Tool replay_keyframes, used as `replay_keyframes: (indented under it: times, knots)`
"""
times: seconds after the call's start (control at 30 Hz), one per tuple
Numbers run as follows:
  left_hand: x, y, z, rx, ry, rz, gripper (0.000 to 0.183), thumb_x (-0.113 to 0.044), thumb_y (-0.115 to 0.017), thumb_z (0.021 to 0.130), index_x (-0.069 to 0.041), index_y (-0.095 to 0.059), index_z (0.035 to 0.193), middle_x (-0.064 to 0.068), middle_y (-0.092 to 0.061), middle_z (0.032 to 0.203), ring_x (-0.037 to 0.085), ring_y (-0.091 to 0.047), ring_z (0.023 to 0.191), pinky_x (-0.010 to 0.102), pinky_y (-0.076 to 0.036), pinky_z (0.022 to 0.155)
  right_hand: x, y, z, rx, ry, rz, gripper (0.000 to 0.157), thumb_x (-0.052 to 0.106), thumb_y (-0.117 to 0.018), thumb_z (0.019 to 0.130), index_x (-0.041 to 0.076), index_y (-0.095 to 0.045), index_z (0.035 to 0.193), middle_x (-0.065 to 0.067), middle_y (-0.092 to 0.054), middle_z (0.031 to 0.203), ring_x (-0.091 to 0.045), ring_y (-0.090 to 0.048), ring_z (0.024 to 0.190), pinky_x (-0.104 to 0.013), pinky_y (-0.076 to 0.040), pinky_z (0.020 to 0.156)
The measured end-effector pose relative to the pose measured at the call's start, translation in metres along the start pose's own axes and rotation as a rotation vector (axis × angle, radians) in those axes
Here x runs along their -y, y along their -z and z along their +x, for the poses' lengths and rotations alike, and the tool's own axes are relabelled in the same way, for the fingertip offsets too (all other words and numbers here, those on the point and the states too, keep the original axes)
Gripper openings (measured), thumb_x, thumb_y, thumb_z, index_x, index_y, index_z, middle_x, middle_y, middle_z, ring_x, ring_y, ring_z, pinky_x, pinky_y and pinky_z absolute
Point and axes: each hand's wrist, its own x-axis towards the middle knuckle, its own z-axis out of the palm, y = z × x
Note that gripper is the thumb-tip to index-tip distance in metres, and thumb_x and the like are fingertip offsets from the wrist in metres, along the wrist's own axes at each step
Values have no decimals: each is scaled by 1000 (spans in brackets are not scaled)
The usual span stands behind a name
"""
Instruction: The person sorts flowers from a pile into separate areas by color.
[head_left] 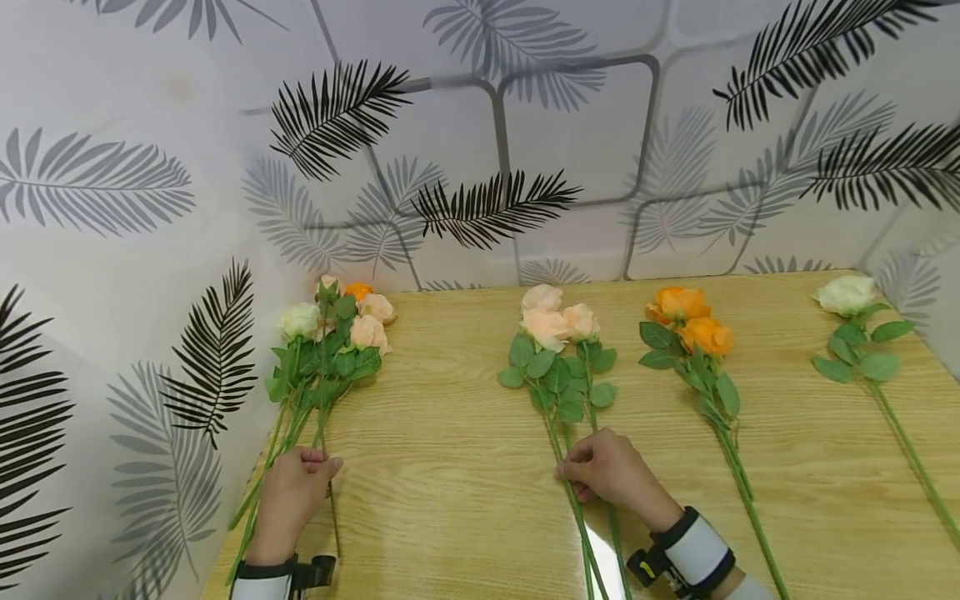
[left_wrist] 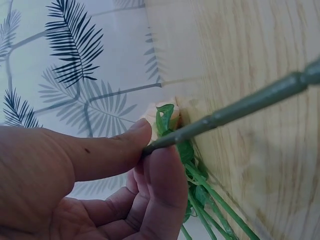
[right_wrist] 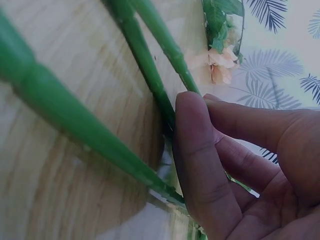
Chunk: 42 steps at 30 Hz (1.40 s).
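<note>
My left hand (head_left: 291,496) pinches a thin, dark-stemmed flower between thumb and index finger; its stem (left_wrist: 235,106) slants across the left wrist view. The flower lies over a bunch at the left with a white rose (head_left: 300,321), peach roses (head_left: 369,332) and a bit of an orange rose (head_left: 359,291). In the middle lies a group of peach roses (head_left: 546,327) with green leaves. My right hand (head_left: 611,471) pinches one of their green stems (right_wrist: 167,47) between thumb and index finger. Two other green stems pass beside those fingertips.
Two orange roses (head_left: 682,321) lie right of the middle group, their stems running past my right wrist. A single white rose (head_left: 847,296) lies at the far right. The wooden table (head_left: 442,392) meets a leaf-patterned wall covering (head_left: 450,267) at the back and left.
</note>
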Motion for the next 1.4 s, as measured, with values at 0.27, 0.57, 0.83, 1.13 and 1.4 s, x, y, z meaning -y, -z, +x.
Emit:
replay_keyframes:
  times: [0.27,0.57,0.83,1.13,1.4]
  knots:
    - [-8,3,-5,1,-16,7,43,-34,-62,91,5,-62,110,12,-65,88,20,-60,71,34,-46,59,3,-4,0,-42,-2,-61,14,13,-73,81,3,-73,70,-4,-65,57,-14,-63,48,-28,-54,45]
    - [-20,6,-12,19,-37,-40,44,-38,-62,91,1,-60,111,10,-64,86,16,-64,66,31,-44,56,5,-6,0,-81,-9,-137,17,14,-74,80,6,-70,65,-1,-63,52,-13,-61,43,-23,-51,41]
    - [-40,7,-23,42,-56,-117,46,-42,-64,89,-2,-59,110,9,-62,88,16,-67,68,30,-47,55,6,-6,-1,-89,-27,-139,17,15,-75,79,6,-69,66,-2,-63,53,-13,-61,44,-24,-51,41]
    - [-60,4,-34,59,-124,-184,40,-37,-65,89,-2,-59,107,8,-62,89,14,-65,66,30,-49,57,6,-5,-4,-117,-24,-138,18,18,-75,79,7,-68,66,-1,-62,51,-13,-59,41,-24,-49,39]
    - [-79,-1,-45,99,-161,-217,32,-31,-67,89,-5,-59,105,7,-61,89,16,-63,68,31,-48,59,15,-1,-7,-142,96,-108,18,23,-70,85,8,-70,75,-3,-61,53,-17,-58,43,-25,-45,39]
